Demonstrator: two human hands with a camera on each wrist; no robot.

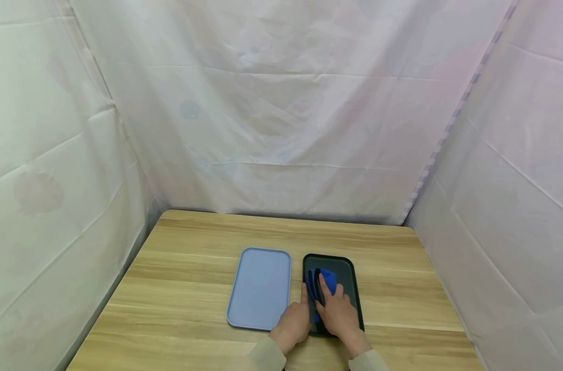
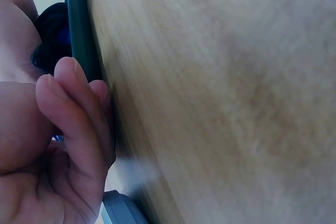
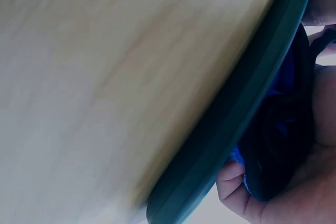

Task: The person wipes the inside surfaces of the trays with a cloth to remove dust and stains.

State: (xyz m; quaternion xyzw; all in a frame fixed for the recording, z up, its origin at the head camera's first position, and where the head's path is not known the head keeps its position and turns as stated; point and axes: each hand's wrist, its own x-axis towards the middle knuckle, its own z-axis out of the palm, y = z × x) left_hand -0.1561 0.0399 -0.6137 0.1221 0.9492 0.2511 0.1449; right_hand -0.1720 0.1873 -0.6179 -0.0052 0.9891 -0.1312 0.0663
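Note:
A dark green tray lies on the table, and on it is a folded blue cloth item with black bands; its exact kind cannot be made out. My right hand is over this item and grips it, its index finger stretched along a black band. The right wrist view shows black loops and blue fabric beneath the palm. At the tray's left side my left hand holds the rim, index finger pointing along it. Its other fingers look bent in the left wrist view, beside the tray's outer wall.
Just left of the dark tray lies a light blue tray, close to my left hand. Both trays are on a wood-grain table. White cloth curtains stand behind the table and along its two sides.

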